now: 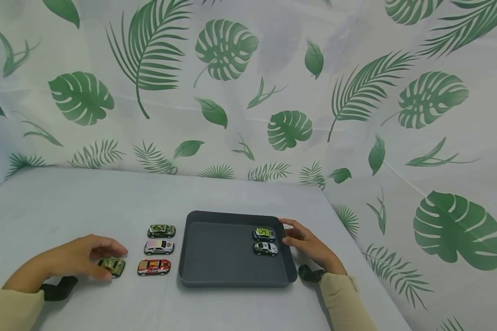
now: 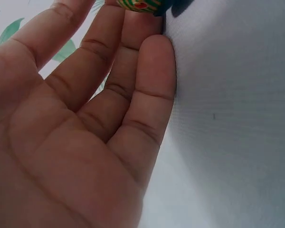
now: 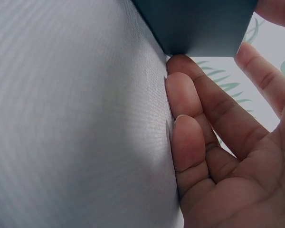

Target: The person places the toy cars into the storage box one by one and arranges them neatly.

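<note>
My left hand (image 1: 76, 258) is around a green camouflage toy car (image 1: 112, 266) at the left of the table. Its thumb lies at the car's near side and its other fingers arch beyond it. A bit of that car (image 2: 141, 4) shows at the top of the left wrist view, by the fingertips. My right hand (image 1: 310, 246) holds the right edge of a dark grey tray (image 1: 219, 282), thumb over the rim and index finger at the far corner. Inside the tray stand a green-yellow toy car (image 1: 263, 235) and a white toy car (image 1: 266, 249).
Left of the tray, a dark green toy car (image 1: 161, 231), a white and pink one (image 1: 159, 247) and a red one (image 1: 154, 267) stand in a column. White cloth covers the table (image 1: 87, 197). A leaf-print curtain (image 1: 248, 92) rises behind and at the right.
</note>
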A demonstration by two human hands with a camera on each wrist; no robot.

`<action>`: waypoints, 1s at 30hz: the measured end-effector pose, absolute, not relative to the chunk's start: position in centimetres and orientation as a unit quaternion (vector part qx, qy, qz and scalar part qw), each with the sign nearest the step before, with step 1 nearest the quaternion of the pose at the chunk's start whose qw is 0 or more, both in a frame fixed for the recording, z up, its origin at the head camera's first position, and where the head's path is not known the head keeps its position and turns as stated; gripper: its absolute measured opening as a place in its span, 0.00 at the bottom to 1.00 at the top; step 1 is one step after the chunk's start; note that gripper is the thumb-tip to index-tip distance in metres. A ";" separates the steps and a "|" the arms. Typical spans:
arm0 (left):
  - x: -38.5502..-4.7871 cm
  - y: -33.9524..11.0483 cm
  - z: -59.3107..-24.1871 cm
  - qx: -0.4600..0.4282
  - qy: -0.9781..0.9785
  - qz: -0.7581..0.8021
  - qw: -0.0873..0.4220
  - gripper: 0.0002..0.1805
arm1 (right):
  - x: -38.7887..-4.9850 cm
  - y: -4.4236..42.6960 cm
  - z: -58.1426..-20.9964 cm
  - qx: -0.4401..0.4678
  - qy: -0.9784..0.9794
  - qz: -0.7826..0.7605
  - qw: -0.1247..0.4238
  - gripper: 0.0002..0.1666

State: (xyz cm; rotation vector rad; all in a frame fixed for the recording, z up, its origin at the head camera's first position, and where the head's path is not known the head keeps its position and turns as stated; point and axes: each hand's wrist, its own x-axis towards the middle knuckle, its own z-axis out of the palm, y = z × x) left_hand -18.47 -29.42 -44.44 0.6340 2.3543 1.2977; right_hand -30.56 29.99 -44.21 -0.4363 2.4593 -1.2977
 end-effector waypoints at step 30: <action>-18.8 -29.0 -44.9 0.212 0.861 0.429 0.170 0.25 | -30.9 30.2 -44.5 -0.165 0.858 -0.459 0.158 0.39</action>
